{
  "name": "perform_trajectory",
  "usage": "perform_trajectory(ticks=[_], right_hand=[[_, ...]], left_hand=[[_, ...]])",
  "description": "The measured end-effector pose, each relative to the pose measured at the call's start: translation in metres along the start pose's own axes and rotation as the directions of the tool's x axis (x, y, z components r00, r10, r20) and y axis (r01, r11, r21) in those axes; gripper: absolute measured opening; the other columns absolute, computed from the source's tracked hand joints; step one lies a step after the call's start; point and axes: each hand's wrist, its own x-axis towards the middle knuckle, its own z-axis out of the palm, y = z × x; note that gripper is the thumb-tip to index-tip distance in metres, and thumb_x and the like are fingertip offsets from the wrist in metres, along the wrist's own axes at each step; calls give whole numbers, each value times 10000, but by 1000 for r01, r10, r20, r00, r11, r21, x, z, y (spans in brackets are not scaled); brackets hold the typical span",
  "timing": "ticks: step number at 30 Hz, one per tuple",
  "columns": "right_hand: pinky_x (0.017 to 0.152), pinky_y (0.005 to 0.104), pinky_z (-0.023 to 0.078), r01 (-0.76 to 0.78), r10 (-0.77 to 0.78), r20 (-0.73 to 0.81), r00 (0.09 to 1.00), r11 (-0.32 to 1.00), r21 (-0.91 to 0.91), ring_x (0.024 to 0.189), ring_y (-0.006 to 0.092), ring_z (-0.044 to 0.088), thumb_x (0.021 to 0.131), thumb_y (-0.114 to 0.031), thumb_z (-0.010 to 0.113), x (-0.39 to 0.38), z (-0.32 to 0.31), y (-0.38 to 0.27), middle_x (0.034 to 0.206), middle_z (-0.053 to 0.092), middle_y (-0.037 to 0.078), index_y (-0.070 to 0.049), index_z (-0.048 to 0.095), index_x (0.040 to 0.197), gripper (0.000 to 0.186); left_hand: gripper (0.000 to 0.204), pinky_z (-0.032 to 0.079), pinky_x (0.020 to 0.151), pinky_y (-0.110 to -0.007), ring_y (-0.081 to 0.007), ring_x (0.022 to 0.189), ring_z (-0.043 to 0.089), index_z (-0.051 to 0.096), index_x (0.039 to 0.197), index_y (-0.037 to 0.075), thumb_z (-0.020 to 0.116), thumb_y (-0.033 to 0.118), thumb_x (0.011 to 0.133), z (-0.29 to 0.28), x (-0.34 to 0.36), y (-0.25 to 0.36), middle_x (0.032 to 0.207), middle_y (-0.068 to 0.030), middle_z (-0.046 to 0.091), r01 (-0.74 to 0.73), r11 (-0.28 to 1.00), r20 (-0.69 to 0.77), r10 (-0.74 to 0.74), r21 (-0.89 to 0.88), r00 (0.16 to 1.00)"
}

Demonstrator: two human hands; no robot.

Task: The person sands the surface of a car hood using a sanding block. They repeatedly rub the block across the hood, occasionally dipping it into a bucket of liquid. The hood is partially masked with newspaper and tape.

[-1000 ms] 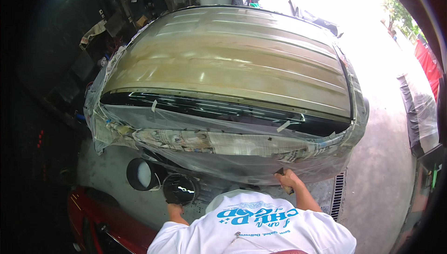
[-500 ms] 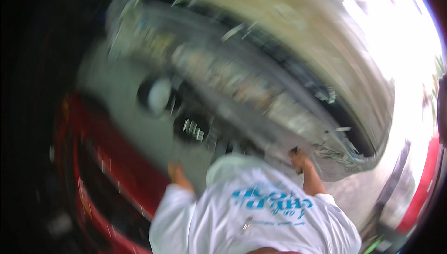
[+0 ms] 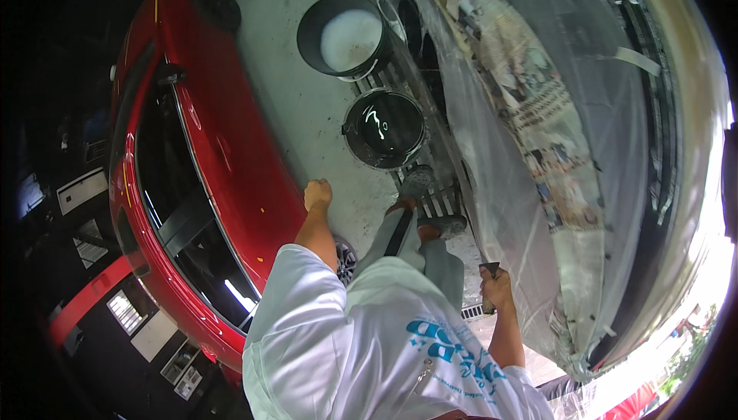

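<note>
My left hand (image 3: 317,194) hangs in a loose fist beside the red car, and nothing shows in it. Lower and to the right, my right hand (image 3: 498,288) is wrapped around a dark, flat-topped tool (image 3: 489,268) whose exact kind I cannot make out. Ahead of my feet stands a black bucket (image 3: 355,149) of dark, shiny liquid. Behind it is a larger black bucket (image 3: 311,43) with white foam inside. Neither hand touches the buckets.
The red car (image 3: 238,135) fills the left side. On the right, a vehicle is masked with plastic sheeting (image 3: 500,166) and newspaper (image 3: 538,105). A slatted floor grate (image 3: 440,198) lies under my shoes (image 3: 416,182).
My view has swung round, so the buckets and red car sit higher and the masked vehicle stands more upright on the right. The dark tool stays in my right hand.
</note>
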Motion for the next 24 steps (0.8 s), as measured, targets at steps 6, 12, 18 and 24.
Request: perform_trajectory(ticks=[6, 12, 18, 24], right_hand=[[502, 311, 459, -43, 30, 90, 996, 989, 140, 528, 117, 562, 992, -301, 688, 57, 47, -22, 638, 600, 20, -54, 657, 850, 287], [498, 314, 470, -155, 111, 220, 969, 969, 195, 526, 139, 595, 1012, -279, 656, 116, 103, -12, 650, 619, 38, -48, 652, 883, 265], [512, 286, 476, -213, 157, 231, 960, 947, 241, 539, 141, 594, 1026, -348, 685, 170, 128, 42, 676, 620, 38, -37, 669, 955, 319], [462, 290, 471, -250, 211, 150, 966, 912, 326, 495, 136, 570, 1022, -330, 692, 189, 118, 63, 650, 593, 26, -57, 666, 930, 289]], left_hand=[[375, 545, 904, -555, -483, 1035, 693, 735, 1067, 30, 534, 343, 1018, 54, 20, 67, 1045, -269, 735, -287, 957, -162, 276, -47, 947], [359, 533, 873, -564, -478, 987, 690, 695, 966, 13, 548, 335, 1030, 178, 112, 147, 998, -276, 720, -717, 693, 125, 719, -73, 683], [364, 546, 972, -513, -452, 1178, 656, 641, 1282, 66, 604, 290, 997, 339, 195, 185, 1291, -240, 657, -463, 886, 93, 458, 39, 884], [540, 563, 1019, -486, -419, 1341, 579, 546, 1460, 108, 655, 169, 934, 382, 182, 193, 1577, -243, 459, -689, 649, 393, 570, 323, 721]])
